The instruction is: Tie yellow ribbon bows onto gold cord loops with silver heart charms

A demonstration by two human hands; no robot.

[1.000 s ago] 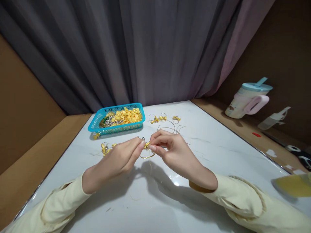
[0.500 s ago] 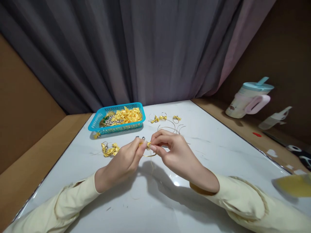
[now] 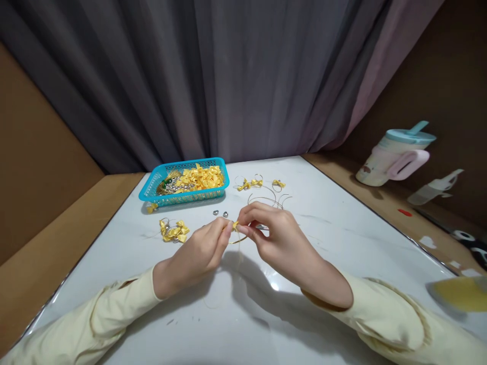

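Over the middle of the white table, my left hand (image 3: 201, 247) and my right hand (image 3: 274, 234) meet fingertip to fingertip. Both pinch a small yellow ribbon bow (image 3: 235, 226), one hand at each side of it. A thin gold wire ring (image 3: 239, 241) curves below the bow, and a fine loose thread hangs from it. The fingers partly cover the bow, so how thread and ring join is hidden. Just beyond my fingers lie two small silver bells (image 3: 225, 214). Part of a metal object (image 3: 262, 227) shows under my right hand; its kind is unclear.
A blue basket (image 3: 146, 191) at the back left holds many yellow bows and silver pieces. Bows on rings (image 3: 174, 232) lie left, others (image 3: 249, 183) behind, near loose wires (image 3: 266, 197). On the right stand a lidded cup (image 3: 395, 152) and a squeeze bottle (image 3: 433, 188).
Both hands stay pinched on the bow with slight finger movement. The small silver bells beyond my left fingertips show more fully now. The whole view has shifted slightly.
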